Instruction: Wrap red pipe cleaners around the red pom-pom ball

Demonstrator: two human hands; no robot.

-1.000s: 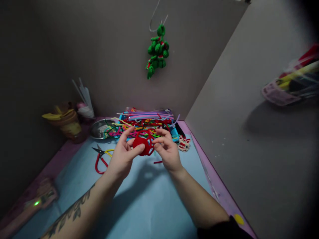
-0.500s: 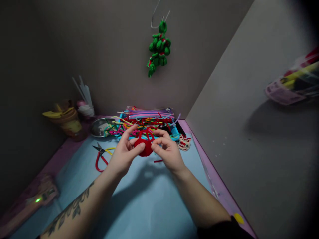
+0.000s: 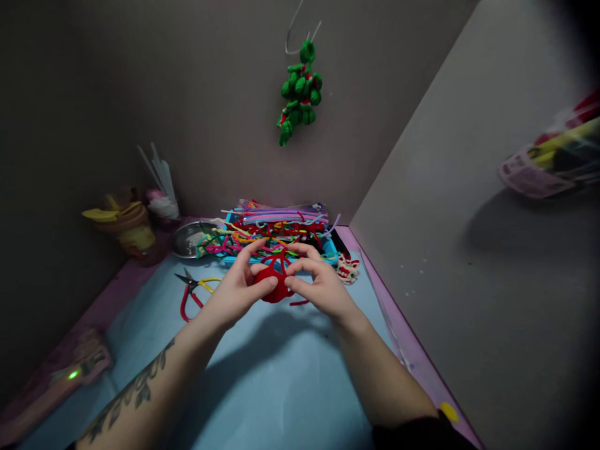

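Between my two hands, above the blue mat [image 3: 281,387], is a red fuzzy rounded piece [image 3: 272,289] with thin red loops rising from its top. My left hand [image 3: 241,287] grips its left side, thumb in front and index finger stretched up. My right hand [image 3: 319,281] pinches the right side, its fingertips close to the loops. A short red strip [image 3: 299,303] lies on the mat below my right hand. Scissors [image 3: 190,286] with one red and one yellow handle lie spread open left of my left hand.
Behind my hands a blue tray [image 3: 332,255] holds many coloured fuzzy stems, beside a metal bowl [image 3: 180,244]. A brown pot [image 3: 135,234] stands at left, a pink glue gun [image 3: 87,362] nearer. A small red-and-white figure [image 3: 347,270] lies right. Green ornaments [image 3: 300,87] hang above.
The red piece is slightly lower and tilted, and its loops now lean together near the top. My fingers have drawn in closer around them.
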